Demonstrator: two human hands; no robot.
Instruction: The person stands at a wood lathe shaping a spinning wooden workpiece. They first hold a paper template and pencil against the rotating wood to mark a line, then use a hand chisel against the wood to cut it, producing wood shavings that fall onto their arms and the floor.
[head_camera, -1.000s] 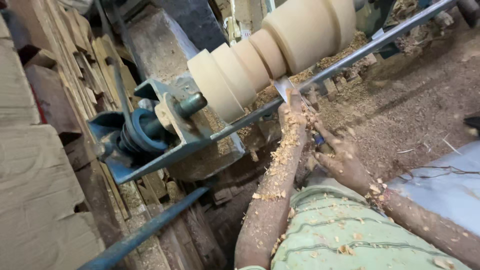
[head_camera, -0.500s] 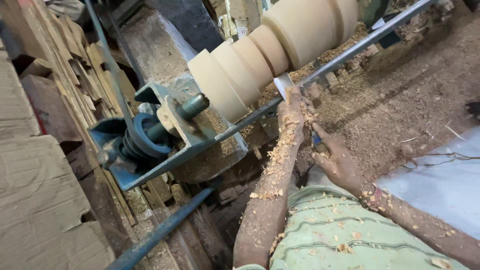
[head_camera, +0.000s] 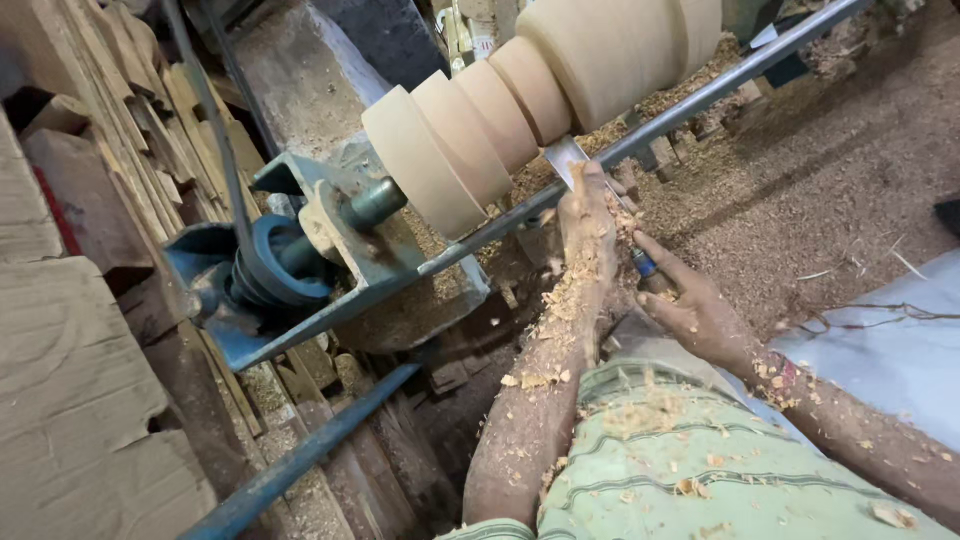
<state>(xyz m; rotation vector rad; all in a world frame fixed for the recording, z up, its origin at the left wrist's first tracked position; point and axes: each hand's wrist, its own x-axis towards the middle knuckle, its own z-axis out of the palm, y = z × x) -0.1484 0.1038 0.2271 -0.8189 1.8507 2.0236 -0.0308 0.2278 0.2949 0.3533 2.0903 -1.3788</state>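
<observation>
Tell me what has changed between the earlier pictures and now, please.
Almost nothing. The left hand still presses the chisel on the rail against the wood; the right hand still grips its handle. Only the view shifted slightly.

Sawdust-strewn floor (head_camera: 830, 190), stacked planks (head_camera: 110, 130)

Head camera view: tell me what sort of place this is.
Most likely a woodturning workshop: a stepped wooden blank sits on a lathe, the left hand presses a chisel to it, and wood shavings cover the ground.
</observation>
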